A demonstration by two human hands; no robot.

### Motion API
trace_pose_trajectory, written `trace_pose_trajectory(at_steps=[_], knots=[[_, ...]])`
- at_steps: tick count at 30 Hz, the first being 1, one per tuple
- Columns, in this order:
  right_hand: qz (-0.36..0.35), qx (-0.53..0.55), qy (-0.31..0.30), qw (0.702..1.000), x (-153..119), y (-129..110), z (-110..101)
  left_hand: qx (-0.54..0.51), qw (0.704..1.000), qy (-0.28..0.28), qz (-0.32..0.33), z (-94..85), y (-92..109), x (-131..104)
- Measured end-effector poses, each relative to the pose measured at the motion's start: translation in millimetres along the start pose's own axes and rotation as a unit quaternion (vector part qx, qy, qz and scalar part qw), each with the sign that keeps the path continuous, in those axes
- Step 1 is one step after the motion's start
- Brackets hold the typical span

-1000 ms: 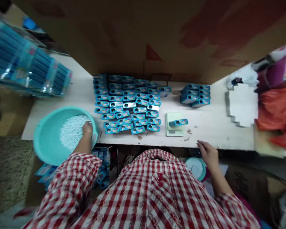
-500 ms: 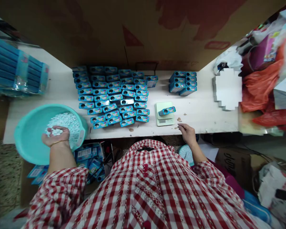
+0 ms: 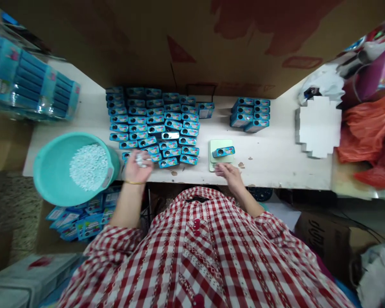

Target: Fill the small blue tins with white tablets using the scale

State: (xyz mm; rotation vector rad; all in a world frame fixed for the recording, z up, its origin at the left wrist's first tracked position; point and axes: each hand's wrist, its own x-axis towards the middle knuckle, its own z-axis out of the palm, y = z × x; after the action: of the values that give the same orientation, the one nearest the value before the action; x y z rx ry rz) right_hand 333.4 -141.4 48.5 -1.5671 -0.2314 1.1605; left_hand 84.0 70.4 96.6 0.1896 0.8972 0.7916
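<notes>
My left hand (image 3: 139, 166) is palm up and cupped open, the fingers loosely curled around a small heap of white pellets (image 3: 141, 160) lying in the palm, above the near edge of blue boxes (image 3: 168, 162) standing in tight, slightly crooked rows. A thin gold-colored bracelet (image 3: 134, 182) circles the wrist. My right hand (image 3: 230, 173) reaches over the near edge of a pale green scale (image 3: 222, 144), fingers extended and loosely parted from the thumb; whether the fingertips touch the scale, I cannot tell. On the scale's flat, squarish top, a slim blue box (image 3: 223, 152) with rounded corners and a dark round opening sits at a slight slant.

To my left, a smooth turquoise plastic basin (image 3: 53, 169), round and wide-rimmed, holds a loose, grainy mound of white pellets against its right side. Beyond it lie blue packs (image 3: 35, 85) in glossy clear wrap. To the right of the scale and farther back, a compact block of blue boxes (image 3: 250, 114) stands on the scuffed white tabletop (image 3: 285, 158), near a stack of matte white card (image 3: 320, 127) with stepped edges and crumpled orange plastic (image 3: 368, 128). A broad brown cardboard panel (image 3: 131, 42), marked in red, rises behind the rows. My sleeves are red-and-white checked cloth.
</notes>
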Motion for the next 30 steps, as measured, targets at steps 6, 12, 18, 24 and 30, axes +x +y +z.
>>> trace_pose_trajectory(at_steps=[6,12,18,24,30], knots=[[0.093,0.274,-0.152,0.945,4.7,-18.4,63.8,0.073,0.985,-0.053,-0.145,90.4,-127.2,-7.9],[0.113,0.330,-0.057,0.936,7.6,-26.3,45.4,0.165,0.983,-0.073,0.023,108.3,-183.0,-13.6],[0.120,0.347,0.020,0.930,4.8,-11.4,35.4,0.209,0.975,-0.037,0.073,111.9,-212.0,-11.7],[0.133,0.311,-0.013,0.941,-0.9,0.2,18.5,0.057,0.998,0.023,-0.019,120.9,-201.4,0.5],[0.175,0.112,-0.027,0.978,-6.8,5.7,-16.4,0.002,0.993,0.033,-0.112,102.3,-170.6,-0.8]])
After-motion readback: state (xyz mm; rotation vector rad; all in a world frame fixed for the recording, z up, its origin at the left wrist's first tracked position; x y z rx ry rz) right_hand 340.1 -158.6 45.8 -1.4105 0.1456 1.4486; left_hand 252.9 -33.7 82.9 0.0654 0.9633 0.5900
